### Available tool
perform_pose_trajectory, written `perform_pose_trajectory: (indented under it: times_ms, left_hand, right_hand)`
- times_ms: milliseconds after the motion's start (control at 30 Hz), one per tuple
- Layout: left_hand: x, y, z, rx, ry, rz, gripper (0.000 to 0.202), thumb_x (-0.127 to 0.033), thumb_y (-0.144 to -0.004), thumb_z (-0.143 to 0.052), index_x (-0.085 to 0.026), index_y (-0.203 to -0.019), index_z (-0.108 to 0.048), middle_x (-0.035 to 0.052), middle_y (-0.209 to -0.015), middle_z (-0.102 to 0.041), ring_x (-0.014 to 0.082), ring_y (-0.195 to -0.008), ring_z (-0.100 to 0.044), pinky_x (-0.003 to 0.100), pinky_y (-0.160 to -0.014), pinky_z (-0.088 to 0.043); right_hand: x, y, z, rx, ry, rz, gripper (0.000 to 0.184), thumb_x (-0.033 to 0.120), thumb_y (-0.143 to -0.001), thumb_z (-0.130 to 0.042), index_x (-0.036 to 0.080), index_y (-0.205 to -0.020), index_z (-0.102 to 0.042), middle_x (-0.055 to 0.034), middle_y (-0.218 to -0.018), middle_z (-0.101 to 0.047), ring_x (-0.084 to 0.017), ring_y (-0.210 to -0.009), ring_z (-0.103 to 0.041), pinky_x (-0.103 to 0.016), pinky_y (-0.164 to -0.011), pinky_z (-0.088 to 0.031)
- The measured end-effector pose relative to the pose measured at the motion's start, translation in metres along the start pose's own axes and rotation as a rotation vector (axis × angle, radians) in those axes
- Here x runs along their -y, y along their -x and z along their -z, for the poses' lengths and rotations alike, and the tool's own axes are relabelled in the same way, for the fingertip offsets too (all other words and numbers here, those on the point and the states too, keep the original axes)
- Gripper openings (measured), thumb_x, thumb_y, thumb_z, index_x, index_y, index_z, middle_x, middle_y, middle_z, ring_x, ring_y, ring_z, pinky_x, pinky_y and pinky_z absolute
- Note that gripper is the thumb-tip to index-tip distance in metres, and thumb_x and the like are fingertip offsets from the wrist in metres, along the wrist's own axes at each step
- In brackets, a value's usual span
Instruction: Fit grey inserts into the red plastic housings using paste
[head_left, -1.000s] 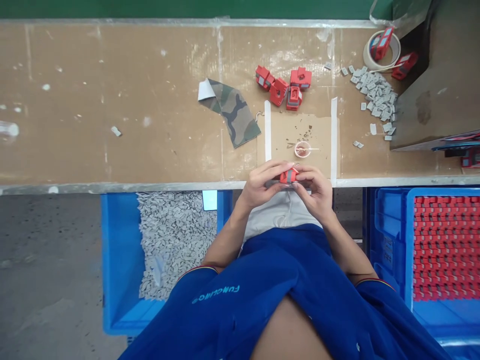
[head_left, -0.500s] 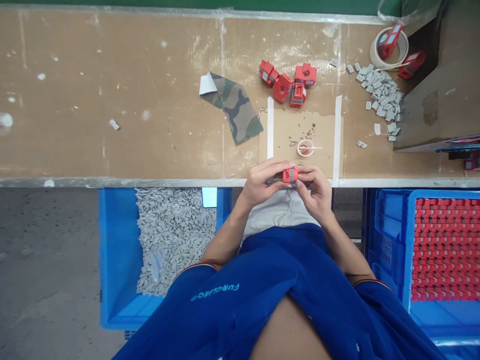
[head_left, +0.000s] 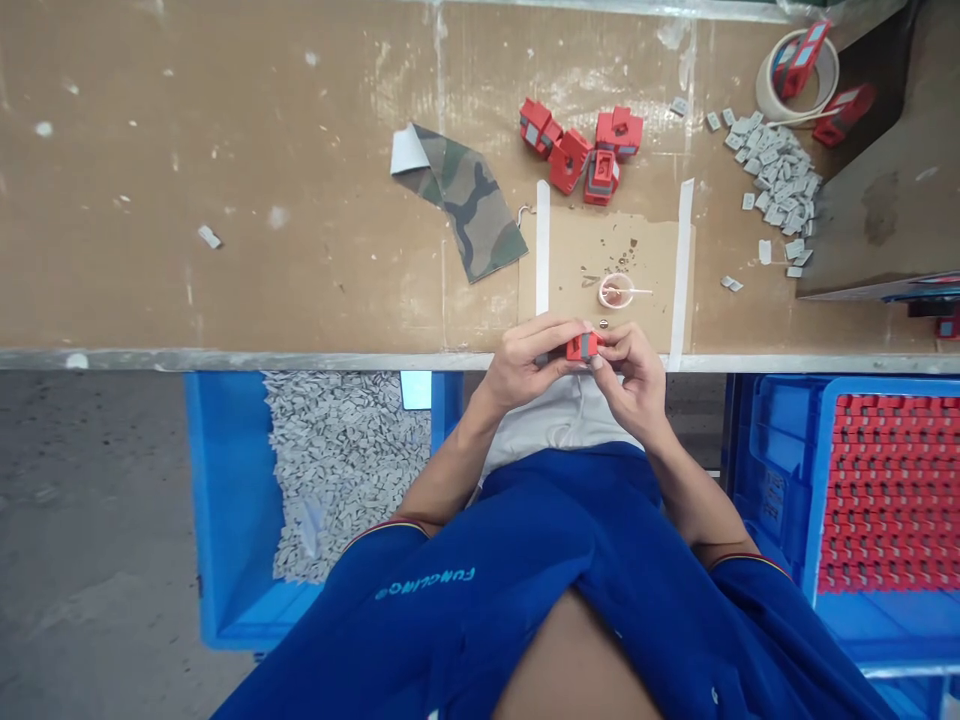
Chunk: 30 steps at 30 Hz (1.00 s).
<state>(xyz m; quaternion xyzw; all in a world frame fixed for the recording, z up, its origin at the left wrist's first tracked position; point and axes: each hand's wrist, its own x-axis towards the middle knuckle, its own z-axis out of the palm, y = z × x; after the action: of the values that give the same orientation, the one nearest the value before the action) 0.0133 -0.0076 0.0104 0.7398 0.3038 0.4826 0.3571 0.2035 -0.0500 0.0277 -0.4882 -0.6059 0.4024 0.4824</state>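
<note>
My left hand point(head_left: 529, 362) and my right hand point(head_left: 634, 375) meet at the bench's front edge, both closed round a small red plastic part with a grey insert point(head_left: 582, 346). Just beyond them a tiny white cup with a stick point(head_left: 615, 291) stands on a cardboard mat point(head_left: 609, 250) framed by two white tape strips. A cluster of several red parts point(head_left: 583, 152) lies at the mat's far end. Loose grey chips point(head_left: 778, 178) are heaped to the right of it.
A camouflage cloth scrap point(head_left: 463, 205) lies left of the mat. A tape roll point(head_left: 796, 85) with red parts sits far right beside a dark box point(head_left: 885, 190). Below the bench, a blue bin of grey chips point(head_left: 337, 470) stands left, a blue bin of red parts point(head_left: 889, 495) right.
The hands stay together on the red part, turning it slightly. The view has drifted a little, so the bench items sit higher and farther right in frame.
</note>
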Motion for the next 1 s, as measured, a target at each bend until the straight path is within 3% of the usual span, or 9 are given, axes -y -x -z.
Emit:
perform_pose_trajectory:
  times_ms: [267,667,1000]
  left_hand:
    - [-0.002,-0.001,0.0,-0.019,0.01,0.03,0.041,-0.044,-0.093,-0.078,-0.019,-0.126,-0.074,0.0116,-0.107,-0.078,0.0186,-0.091,-0.073,0.031,-0.079,-0.06]
    - [-0.004,-0.005,0.002,-0.009,0.0,0.065,0.036,-0.042,-0.093,-0.08,-0.019,-0.12,-0.075,0.0077,-0.098,-0.074,0.0152,-0.081,-0.068,0.028,-0.073,-0.057]
    - [-0.004,-0.001,0.003,0.008,0.004,0.074,0.041,-0.047,-0.094,-0.077,-0.019,-0.124,-0.076,0.0077,-0.097,-0.072,0.0162,-0.082,-0.067,0.029,-0.073,-0.057]
  right_hand:
    - [-0.002,0.0,0.002,0.032,-0.029,-0.001,0.014,0.035,-0.102,-0.066,0.024,-0.095,-0.061,-0.0071,-0.105,-0.067,-0.019,-0.093,-0.068,-0.031,-0.069,-0.056]
    - [-0.001,-0.005,0.008,0.118,-0.08,-0.095,0.016,0.034,-0.102,-0.068,0.023,-0.092,-0.06,-0.008,-0.108,-0.068,-0.018,-0.09,-0.07,-0.03,-0.065,-0.062]
    - [0.001,-0.008,0.013,0.155,-0.068,-0.111,0.023,0.038,-0.101,-0.069,0.023,-0.086,-0.059,-0.006,-0.099,-0.068,-0.019,-0.087,-0.068,-0.031,-0.065,-0.059]
